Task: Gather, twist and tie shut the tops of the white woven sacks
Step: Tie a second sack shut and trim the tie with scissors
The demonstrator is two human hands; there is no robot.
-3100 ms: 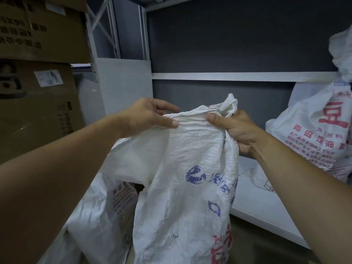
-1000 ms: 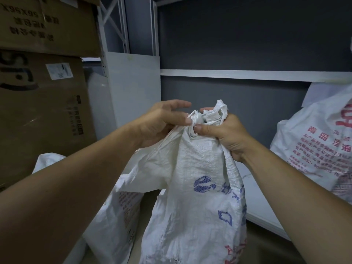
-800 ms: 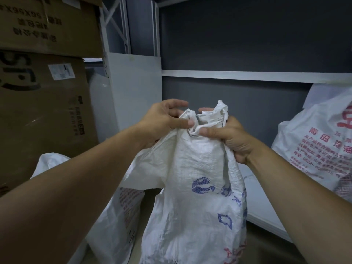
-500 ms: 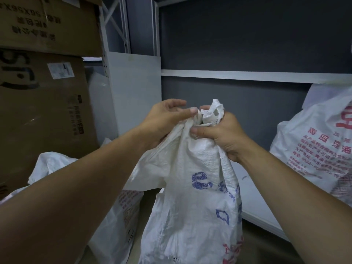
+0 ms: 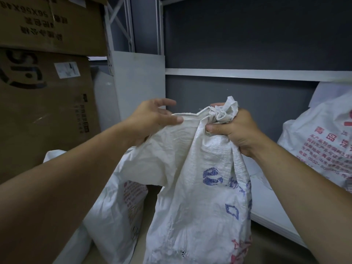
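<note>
Cardboard boxes (image 5: 43, 111) are stacked high just outside my left grip (image 5: 152, 119). A pale shelf (image 5: 266, 202) runs behind and below my right grip (image 5: 236, 130). Neither is in my way.

The sack (image 5: 200, 187) I am closing hangs straight down from both grips, with its blue print facing me. I hold it up so its own weight pulls the cloth long and leaves the mouth easy to collect. A second sack (image 5: 122, 202) slumps below my left forearm, and a third sack (image 5: 320, 141) with red print sits on the shelf, well out past my right wrist. I cannot tell whether either one is tied.

My right grip is clenched round the bunched top (image 5: 222, 113), and a crumpled tuft stands out above the fist. That fist is the anchor that stops the gathered folds from springing open. Towards the left grip a length of hem (image 5: 188, 117) runs flat and ungathered. My left grip pinches its far end under the thumb, with the other fingers held loose and straight. This keeps the edge taut so it can be fed across.

I judge that the gathering is partly done and the twist and knot have not been started. The stiff weave will want to unfold, so the right fist must not slacken.
</note>
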